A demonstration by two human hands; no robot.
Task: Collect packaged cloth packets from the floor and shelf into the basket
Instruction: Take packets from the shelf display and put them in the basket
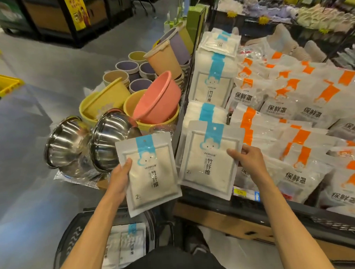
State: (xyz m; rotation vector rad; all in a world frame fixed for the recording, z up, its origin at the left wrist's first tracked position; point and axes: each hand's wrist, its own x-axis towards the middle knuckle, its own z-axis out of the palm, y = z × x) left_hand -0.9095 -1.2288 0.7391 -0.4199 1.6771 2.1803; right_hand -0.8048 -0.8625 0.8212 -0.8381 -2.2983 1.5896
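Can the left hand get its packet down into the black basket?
Probably yes. The left hand, gripping a packet, is just above the open basket, and nothing sits between them.

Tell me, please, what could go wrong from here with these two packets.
1. The right hand pinches the front shelf packet by one edge; pulling it may topple the stack behind.
2. The left hand grips the lifted packet by its side only; it may slip and miss the basket below.
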